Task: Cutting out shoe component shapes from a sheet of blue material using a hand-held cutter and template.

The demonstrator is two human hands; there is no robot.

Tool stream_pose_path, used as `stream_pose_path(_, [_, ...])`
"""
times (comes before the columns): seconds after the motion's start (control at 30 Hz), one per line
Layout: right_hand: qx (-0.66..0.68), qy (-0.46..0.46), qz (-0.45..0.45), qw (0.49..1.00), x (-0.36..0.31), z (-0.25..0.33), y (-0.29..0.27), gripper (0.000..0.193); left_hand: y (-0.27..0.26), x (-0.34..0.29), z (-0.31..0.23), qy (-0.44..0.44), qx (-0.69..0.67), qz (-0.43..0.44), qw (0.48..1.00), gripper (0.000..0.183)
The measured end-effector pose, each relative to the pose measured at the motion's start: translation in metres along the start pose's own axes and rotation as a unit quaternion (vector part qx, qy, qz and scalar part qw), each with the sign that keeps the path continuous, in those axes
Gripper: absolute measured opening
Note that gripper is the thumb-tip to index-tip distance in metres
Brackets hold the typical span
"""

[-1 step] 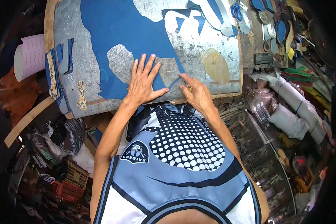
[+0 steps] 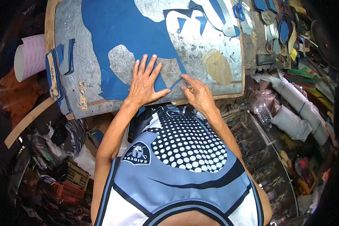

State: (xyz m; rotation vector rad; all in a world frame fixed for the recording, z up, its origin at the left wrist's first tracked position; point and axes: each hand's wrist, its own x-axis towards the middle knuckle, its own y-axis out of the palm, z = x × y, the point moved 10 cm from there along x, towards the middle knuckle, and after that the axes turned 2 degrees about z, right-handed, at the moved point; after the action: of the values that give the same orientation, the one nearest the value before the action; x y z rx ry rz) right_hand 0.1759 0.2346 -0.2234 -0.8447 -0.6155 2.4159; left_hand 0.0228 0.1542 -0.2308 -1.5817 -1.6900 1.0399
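A large blue sheet (image 2: 116, 30), like leather or synthetic leather, lies on a worn grey metal-topped board (image 2: 71, 28). It has holes and notches cut in it. My left hand (image 2: 143, 83) lies flat across it with the fingers spread, its thumb reaching toward a narrow blue strip (image 2: 176, 83) along a cut-out. My right hand (image 2: 200, 95) is closed round a small tool with a yellowish handle (image 2: 191, 90); most of the tool is hidden by the fingers. The right index finger rests at the strip's edge, just right of the left thumb.
A yellowish template (image 2: 218, 67) lies on the board at right. Blue-handled scissors (image 2: 238, 11) and loose shoe-shaped pieces sit at far right. Stacked blue pieces (image 2: 66, 58) and a pinkish-white roll (image 2: 28, 56) are at left. Crates (image 2: 77, 175) and wrapped bundles (image 2: 292, 122) flank me below.
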Motion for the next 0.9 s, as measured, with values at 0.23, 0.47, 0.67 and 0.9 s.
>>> stream_pose_path(0.23, [0.009,-0.032,-0.018,0.999,-0.001,0.001,-0.003,0.043,0.003,0.002,0.000,-0.010,0.006,0.001,1.000,0.096])
stream_pose_path(0.47, [0.023,-0.017,0.011,1.000,-0.001,-0.004,-0.001,0.045,0.004,0.001,-0.002,-0.008,0.020,-0.004,1.000,0.097])
stream_pose_path(0.67, [0.039,-0.038,-0.008,0.999,-0.001,-0.009,-0.004,0.046,0.007,0.006,-0.009,-0.024,0.019,-0.016,0.999,0.095])
stream_pose_path(0.9, [0.078,-0.047,-0.004,0.996,0.005,-0.010,-0.009,0.047,0.007,0.005,-0.011,-0.039,0.019,-0.032,0.999,0.094])
